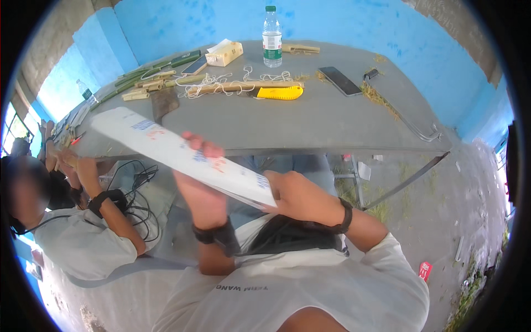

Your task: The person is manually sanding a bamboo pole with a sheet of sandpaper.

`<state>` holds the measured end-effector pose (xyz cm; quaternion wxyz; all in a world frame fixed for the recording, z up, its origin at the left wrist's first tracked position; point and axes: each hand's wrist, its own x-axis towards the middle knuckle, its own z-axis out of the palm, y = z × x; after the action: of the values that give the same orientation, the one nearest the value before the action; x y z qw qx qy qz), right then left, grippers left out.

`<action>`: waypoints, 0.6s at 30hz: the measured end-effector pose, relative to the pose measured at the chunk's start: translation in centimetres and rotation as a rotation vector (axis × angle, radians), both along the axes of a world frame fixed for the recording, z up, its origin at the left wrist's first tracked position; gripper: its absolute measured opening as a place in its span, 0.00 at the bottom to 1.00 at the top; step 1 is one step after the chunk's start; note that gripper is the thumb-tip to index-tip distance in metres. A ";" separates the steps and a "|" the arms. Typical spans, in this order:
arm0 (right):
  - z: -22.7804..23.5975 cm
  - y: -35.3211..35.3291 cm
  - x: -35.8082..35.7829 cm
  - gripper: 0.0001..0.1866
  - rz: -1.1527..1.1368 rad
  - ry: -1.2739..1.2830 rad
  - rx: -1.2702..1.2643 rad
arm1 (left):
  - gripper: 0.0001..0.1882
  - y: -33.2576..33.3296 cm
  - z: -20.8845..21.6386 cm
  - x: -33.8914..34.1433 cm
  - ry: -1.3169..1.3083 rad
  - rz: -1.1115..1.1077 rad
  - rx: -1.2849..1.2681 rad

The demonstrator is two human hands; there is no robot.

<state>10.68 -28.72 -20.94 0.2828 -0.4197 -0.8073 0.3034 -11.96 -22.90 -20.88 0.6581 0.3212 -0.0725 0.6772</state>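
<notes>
At the grey counter's (238, 124) edge: long, smooth, layered white sheet (166, 145), blue-and-red print; left hand (202, 193) grips its middle, right hand (293, 193) its end, fingers closed.

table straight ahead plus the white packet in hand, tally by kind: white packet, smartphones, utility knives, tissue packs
White packet: 1
Smartphones: 2
Yellow utility knife: 1
Tissue pack: 1
Total: 5
</notes>
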 end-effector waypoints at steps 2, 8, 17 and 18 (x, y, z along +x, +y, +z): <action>0.1 -0.2 0.4 0.20 -0.001 -0.052 -0.027 | 0.15 0.4 0.6 -0.8 -0.188 0.145 -0.065; -0.8 0.2 0.1 0.21 -0.005 0.001 -0.019 | 0.16 1.3 -2.6 -1.1 -0.027 0.104 -0.025; -0.5 0.7 0.1 0.21 -0.002 -0.052 -0.115 | 0.15 0.7 0.4 0.1 -0.203 0.122 -0.099; -0.5 0.8 -0.1 0.22 -0.015 -0.006 -0.064 | 0.15 0.6 0.5 0.8 -0.139 0.068 -0.148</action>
<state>10.54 -27.91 -21.40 0.2692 -0.4356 -0.7948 0.3258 -11.14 -22.32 -20.40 0.6501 0.2263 -0.0567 0.7232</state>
